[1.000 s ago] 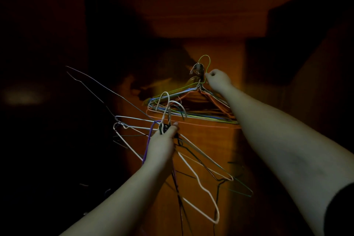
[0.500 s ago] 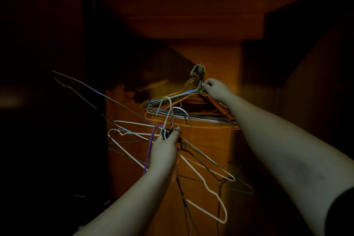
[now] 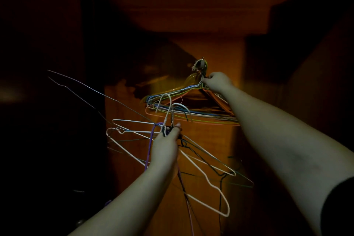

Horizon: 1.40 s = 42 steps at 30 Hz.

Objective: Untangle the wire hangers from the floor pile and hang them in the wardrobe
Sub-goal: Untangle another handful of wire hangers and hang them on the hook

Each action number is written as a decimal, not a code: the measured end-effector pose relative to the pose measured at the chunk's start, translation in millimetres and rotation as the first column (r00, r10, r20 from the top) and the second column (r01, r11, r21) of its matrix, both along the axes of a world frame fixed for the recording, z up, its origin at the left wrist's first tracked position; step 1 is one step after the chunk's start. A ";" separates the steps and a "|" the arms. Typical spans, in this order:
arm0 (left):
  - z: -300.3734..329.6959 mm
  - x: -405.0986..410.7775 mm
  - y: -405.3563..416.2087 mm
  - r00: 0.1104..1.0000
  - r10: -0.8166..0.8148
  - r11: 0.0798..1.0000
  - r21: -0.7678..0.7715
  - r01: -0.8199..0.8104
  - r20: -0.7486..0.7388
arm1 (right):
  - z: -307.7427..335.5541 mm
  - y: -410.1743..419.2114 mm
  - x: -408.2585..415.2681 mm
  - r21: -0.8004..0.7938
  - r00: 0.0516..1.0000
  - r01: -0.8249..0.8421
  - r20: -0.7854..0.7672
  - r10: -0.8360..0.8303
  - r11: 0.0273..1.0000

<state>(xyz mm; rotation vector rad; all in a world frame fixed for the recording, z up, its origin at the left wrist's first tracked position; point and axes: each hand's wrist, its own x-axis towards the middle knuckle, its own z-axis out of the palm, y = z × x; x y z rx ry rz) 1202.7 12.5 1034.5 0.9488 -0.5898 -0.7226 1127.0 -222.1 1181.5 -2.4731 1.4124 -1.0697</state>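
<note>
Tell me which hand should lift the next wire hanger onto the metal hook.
Right, probably. The right hand already pinches the hung coloured wire hangers just below the small metal wall hook, while the left hand grips the necks of the tangled bundle of white, purple and dark wire hangers lower down.

Dim warm light falls on an orange-brown wooden back panel [image 3: 210,140] under a shelf [image 3: 191,15], darkness around.

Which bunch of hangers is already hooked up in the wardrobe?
The colourful bunch at the right hand, its hooks gathered on a wall hook. The left hand holds the white-and-dark bunch in mid-air.
</note>
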 end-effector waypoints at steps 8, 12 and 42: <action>-0.1 -5.1 -2.4 1.000 -0.005 1.000 -0.006 0.005 0.019 | 5.1 1.5 2.3 0.010 1.000 0.020 -0.012 -0.020 1.000; -5.6 -8.2 -0.8 0.997 -0.002 0.999 0.046 -0.002 0.078 | 4.8 6.2 -2.7 0.027 1.000 0.027 -0.013 -0.027 0.999; -133.3 -99.3 -22.6 0.996 0.050 0.978 0.205 -0.034 -0.073 | -356.7 135.1 -260.8 0.669 0.761 -0.201 0.566 -0.316 0.715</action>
